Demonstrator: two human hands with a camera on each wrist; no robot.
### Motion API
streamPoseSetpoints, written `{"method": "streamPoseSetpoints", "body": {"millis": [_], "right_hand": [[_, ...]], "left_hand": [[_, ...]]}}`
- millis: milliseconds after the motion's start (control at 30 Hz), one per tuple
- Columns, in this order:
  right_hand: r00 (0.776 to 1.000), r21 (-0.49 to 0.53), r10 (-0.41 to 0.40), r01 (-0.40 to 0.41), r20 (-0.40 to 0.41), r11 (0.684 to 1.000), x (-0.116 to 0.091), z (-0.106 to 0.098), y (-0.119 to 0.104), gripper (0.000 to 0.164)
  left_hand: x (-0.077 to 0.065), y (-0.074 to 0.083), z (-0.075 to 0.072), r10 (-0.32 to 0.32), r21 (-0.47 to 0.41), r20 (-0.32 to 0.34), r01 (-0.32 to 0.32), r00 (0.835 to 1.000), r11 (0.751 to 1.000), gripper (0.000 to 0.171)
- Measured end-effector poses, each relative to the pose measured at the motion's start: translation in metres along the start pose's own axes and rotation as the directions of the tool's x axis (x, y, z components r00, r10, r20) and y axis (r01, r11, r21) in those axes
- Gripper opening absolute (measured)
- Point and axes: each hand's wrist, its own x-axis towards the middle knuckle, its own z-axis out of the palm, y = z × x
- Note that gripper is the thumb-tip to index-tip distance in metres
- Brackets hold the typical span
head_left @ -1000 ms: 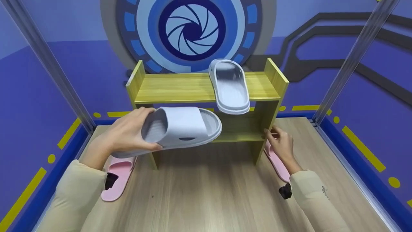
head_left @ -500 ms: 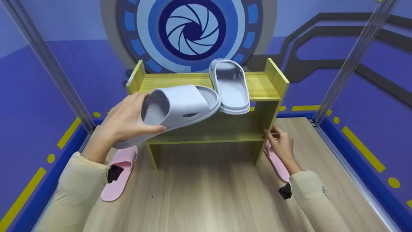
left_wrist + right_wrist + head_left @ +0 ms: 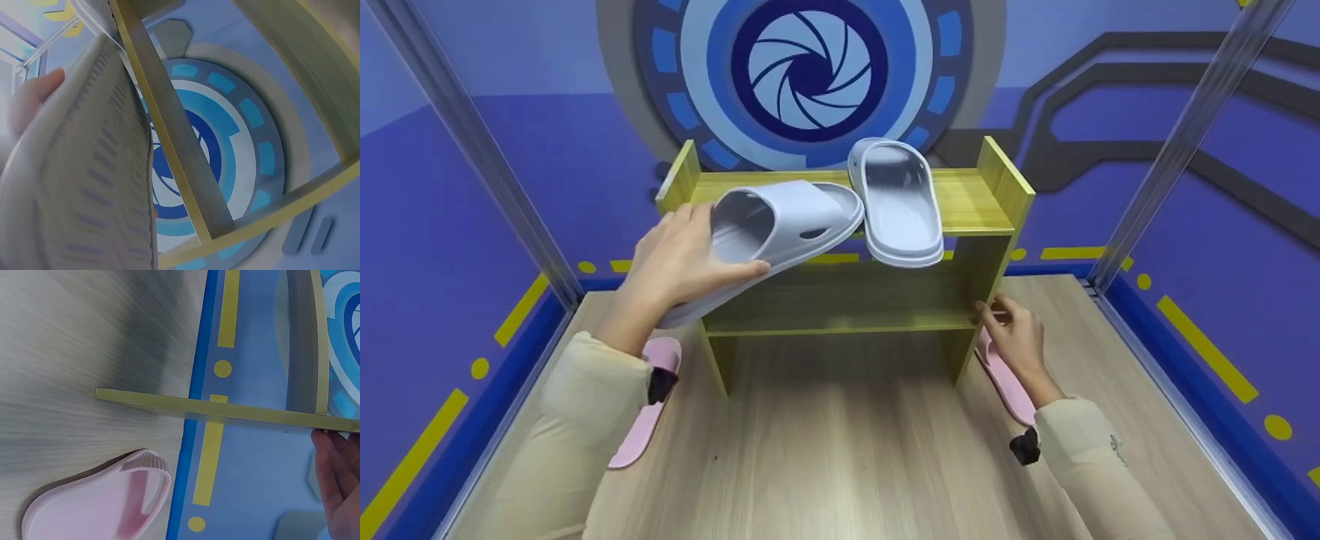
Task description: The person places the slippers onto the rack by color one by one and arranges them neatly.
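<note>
My left hand [image 3: 679,259] grips a light grey slipper [image 3: 810,206] by its heel end, thumb along the near edge and fingers over the far side. The slipper is tilted, toe up and to the right, in front of the top shelf. Its ribbed sole fills the left side of the left wrist view. A matching grey slipper [image 3: 901,206] rests on the top shelf of the yellow wooden rack [image 3: 840,330], heel jutting past the front edge. The fingertips of my right hand [image 3: 1021,337] touch the outer face of the rack's right side panel [image 3: 242,410].
One pink slipper [image 3: 664,351] lies on the wood-look floor [image 3: 840,450] left of the rack, partly behind my left sleeve. Another pink slipper [image 3: 1009,386] lies to the right, partly hidden by my right hand. Purple walls [image 3: 532,187] with metal corner posts surround the area.
My left hand has raised the grey slipper from below the top shelf to its level, tilting the toe upward and moving slightly right. My right hand has stayed at the side panel.
</note>
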Motion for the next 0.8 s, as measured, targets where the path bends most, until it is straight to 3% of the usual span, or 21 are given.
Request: {"method": "streamPoseSetpoints", "body": {"millis": [400,800], "right_hand": [[1.000,-0.003,0.023,-0.023,0.012,1.000,0.000,0.000,0.001,0.019],[1.000,-0.005,0.015,-0.014,0.006,1.000,0.000,0.000,0.001,0.020]], "left_hand": [[0.026,0.010,0.003,-0.088,0.048,0.017,0.087,0.996,0.995,0.105],[0.050,0.019,0.018,-0.165,0.040,-0.056,0.168,0.985,0.985,0.107]]}}
